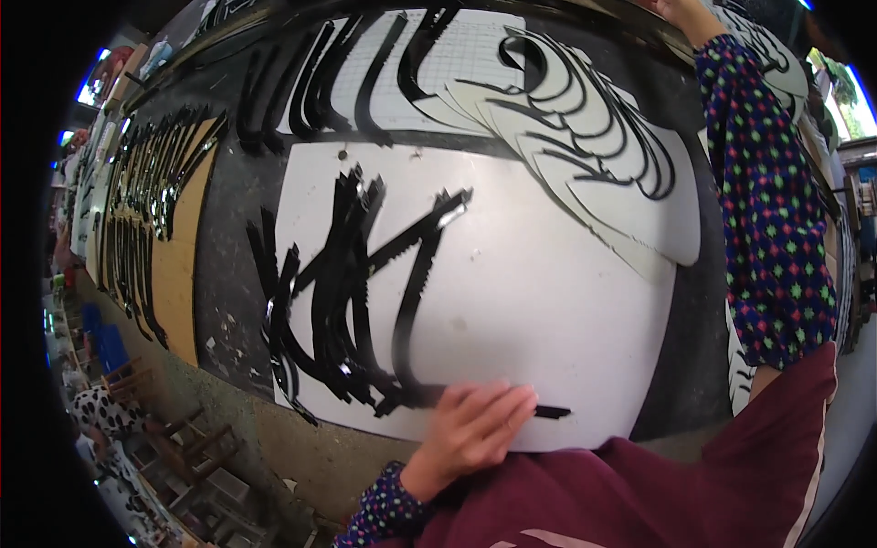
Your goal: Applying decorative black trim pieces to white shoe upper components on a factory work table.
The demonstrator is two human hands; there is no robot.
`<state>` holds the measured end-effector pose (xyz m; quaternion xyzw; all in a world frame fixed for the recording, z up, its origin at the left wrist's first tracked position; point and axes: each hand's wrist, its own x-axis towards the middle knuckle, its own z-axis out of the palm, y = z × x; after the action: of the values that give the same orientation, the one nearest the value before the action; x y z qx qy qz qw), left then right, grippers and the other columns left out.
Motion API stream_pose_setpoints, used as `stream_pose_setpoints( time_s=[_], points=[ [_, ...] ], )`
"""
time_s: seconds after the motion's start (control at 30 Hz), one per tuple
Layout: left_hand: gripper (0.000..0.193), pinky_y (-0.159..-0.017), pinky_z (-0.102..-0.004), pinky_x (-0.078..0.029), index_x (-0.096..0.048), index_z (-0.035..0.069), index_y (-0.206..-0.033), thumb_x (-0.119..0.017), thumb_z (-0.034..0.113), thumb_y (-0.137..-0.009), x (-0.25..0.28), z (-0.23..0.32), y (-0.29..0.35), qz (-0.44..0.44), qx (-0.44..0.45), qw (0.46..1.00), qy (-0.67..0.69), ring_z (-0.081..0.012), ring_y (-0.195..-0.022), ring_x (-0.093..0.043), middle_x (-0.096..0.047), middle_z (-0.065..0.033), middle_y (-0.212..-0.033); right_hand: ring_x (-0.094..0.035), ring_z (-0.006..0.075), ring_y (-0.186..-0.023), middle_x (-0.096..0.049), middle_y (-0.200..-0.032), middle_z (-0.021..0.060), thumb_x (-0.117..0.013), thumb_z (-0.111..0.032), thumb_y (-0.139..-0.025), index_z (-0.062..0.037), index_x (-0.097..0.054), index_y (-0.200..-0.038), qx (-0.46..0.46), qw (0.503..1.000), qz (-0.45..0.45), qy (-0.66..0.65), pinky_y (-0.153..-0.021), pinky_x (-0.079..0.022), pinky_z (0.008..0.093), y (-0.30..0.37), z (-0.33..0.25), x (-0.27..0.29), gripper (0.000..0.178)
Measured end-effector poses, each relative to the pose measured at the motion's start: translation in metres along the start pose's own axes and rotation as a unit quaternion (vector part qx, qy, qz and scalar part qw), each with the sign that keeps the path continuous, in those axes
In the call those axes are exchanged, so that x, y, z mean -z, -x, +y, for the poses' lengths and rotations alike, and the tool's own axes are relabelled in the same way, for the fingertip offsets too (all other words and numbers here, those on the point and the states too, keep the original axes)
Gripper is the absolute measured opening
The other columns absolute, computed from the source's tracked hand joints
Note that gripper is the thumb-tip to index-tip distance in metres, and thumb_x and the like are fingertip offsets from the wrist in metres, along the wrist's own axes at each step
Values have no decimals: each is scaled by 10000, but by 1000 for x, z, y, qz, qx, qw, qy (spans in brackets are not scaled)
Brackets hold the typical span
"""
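Note:
My left hand point(477, 422) is near the lower edge of a white board point(539, 301), fingers together and pressed over a curved black strip point(411, 320). One end of this strip sticks out to the right past my fingertips. To the left of the hand, a loose pile of similar black strips point(338, 292) lies crossed on the board, several with jagged edges. My right arm, in a dark flowered sleeve, reaches far up to the top right. Only part of my right hand point(678, 13) shows at the picture's upper edge; its fingers are cut off.
Fanned pale curved sheets with black edging point(575, 128) overlap the board's upper right. Behind it, more black strips lie over a gridded paper point(461, 59). A brown board point(187, 301) at left carries rows of glossy black strips. Wooden stools point(196, 443) stand below left.

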<state>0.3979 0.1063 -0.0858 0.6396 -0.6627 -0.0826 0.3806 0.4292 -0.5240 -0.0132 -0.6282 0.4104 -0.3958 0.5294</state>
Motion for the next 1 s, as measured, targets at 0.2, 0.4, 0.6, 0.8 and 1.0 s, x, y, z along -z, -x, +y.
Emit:
stream_pose_setpoints(
  time_s=[0.2, 0.4, 0.6, 0.8, 1.0],
  points=[
    [256, -736, -315, -442, -716, 58, -989, -670, 60, -737, -3, 4, 9, 2, -55, 997, -57, -175, -853, -590, -685, -27, -1033, -605, 66, -689, -636, -844, -12, -648, -280, -902, -93, -624, -1073, 36, 894, -274, 353, -556, -478, 226, 212, -22, 45, 254],
    [314, -752, -337, -477, -704, 16, -1006, -671, 15, -695, -28, 24, -7, 35, -57, 997, -33, -218, -846, -576, -681, -47, -1037, -565, 355, -1156, -601, -1206, 202, -645, -335, -908, -1, -533, -1218, 239, 820, -189, 484, -967, -461, 408, 366, 45, 72, 470],
    [292, -789, -332, -472, -696, 24, -999, -708, 44, -708, -42, 36, -18, 36, -63, 995, -63, -211, -889, -597, -670, -43, -1045, -496, 405, -1252, -509, -1327, 270, -501, -409, -970, 25, -460, -1295, 381, 675, -190, 603, -1021, -434, 422, 374, 54, 74, 543],
    [305, -802, -336, -475, -691, 38, -1028, -717, 80, -727, -34, 30, 1, 41, -66, 991, -106, -204, -925, -595, -664, -28, -1038, -624, 371, -1024, -582, -1177, 257, -445, -133, -979, 20, -482, -1253, 279, 699, -255, 607, -810, -539, 408, 360, 30, 75, 316],
    [355, -805, -341, -477, -699, 44, -1046, -633, 34, -697, -30, 29, -2, 19, -104, 984, -143, -209, -905, -592, -658, -35, -1025, -610, 168, -714, -619, -833, 85, -492, -161, -1003, 34, -533, -1242, 444, 781, 99, 427, -629, -501, 309, 341, -38, 139, 310]
  ],
)
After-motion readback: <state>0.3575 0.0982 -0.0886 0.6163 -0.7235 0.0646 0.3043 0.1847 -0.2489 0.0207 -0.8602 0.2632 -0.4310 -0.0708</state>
